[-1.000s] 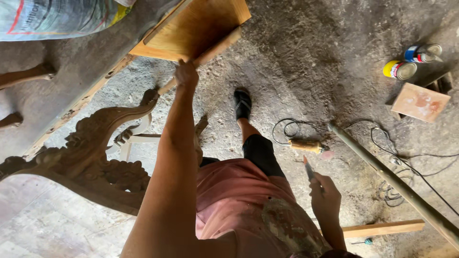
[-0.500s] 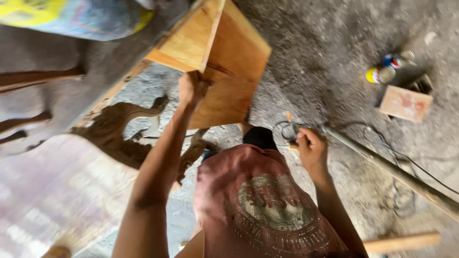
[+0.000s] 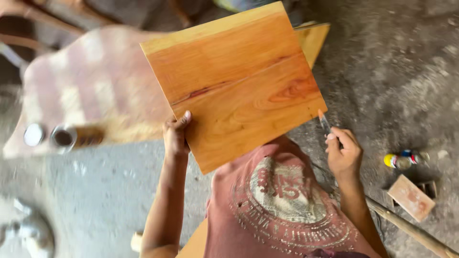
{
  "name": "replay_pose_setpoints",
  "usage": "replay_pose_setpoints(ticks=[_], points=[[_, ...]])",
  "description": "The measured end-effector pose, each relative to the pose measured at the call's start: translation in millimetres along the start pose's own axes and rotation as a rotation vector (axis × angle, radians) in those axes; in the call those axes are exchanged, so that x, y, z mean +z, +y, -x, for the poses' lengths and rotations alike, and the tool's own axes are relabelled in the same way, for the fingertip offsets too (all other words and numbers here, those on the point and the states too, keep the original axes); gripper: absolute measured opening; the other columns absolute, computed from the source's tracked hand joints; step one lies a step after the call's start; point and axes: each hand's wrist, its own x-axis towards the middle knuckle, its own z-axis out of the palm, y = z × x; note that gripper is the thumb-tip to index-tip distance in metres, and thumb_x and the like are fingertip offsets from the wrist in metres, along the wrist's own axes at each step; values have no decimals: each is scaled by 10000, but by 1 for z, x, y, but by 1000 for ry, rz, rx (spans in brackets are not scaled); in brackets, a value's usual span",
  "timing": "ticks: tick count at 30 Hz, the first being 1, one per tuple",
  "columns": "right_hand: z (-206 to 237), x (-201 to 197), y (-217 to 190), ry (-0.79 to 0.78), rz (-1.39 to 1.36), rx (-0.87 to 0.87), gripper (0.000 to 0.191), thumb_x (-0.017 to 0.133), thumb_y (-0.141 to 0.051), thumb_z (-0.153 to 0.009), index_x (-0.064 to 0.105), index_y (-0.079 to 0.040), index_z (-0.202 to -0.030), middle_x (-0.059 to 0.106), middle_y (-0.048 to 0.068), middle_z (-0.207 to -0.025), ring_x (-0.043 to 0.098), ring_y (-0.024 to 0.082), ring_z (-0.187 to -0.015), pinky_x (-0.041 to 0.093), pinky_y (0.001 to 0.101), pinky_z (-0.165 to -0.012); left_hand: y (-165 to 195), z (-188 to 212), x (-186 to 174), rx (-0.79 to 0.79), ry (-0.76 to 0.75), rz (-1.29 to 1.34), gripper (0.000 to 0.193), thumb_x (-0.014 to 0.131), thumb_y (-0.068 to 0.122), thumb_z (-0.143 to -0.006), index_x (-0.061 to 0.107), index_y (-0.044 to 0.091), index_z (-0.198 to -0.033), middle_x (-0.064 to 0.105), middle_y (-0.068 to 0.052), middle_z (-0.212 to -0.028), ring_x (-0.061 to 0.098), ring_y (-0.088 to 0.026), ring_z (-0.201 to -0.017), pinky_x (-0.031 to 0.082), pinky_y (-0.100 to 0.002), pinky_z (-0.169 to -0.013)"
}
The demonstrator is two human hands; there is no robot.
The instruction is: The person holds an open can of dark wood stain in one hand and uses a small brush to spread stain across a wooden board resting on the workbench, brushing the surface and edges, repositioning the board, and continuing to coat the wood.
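Two hands busy: left hand [image 3: 176, 136] grips the lower-left edge of the wooden panel [image 3: 234, 83], held up tilted over the lap with its face toward the viewer, right hand [image 3: 342, 153] clenched on a thin chisel-like tool [image 3: 325, 123] touching its right edge.

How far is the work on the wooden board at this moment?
Done: the wooden board is lifted off the floor, its face smooth and orange-brown. In hand: the left hand grips its lower left edge, and the right hand holds a thin tool at its right corner. Left: no tool marks show on the board.
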Motion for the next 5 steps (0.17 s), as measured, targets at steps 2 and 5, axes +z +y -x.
replay_pose_setpoints(ticks=[2, 5], points=[[10, 30, -24, -75, -1, -46, 176, 605, -40, -1050, 668, 59, -1181, 661, 96, -973, 611, 126, -711, 501, 271, -622, 1, -1, -79, 87, -1, -49, 322, 759, 192, -1018, 689, -94, -1151, 640, -81, -862, 569, -184, -732, 464, -337, -636], [29, 63, -55, -181, 59, -115, 187, 604, -39, -1053, 683, 43, -1202, 654, 100, -980, 622, 143, -709, 498, 280, -632, -15, -15, -168, 126, 309, -862, 457, 736, 393, -1058, 725, -63, -1045, 650, -145, -769, 585, -235, -686, 481, -386, -669]])
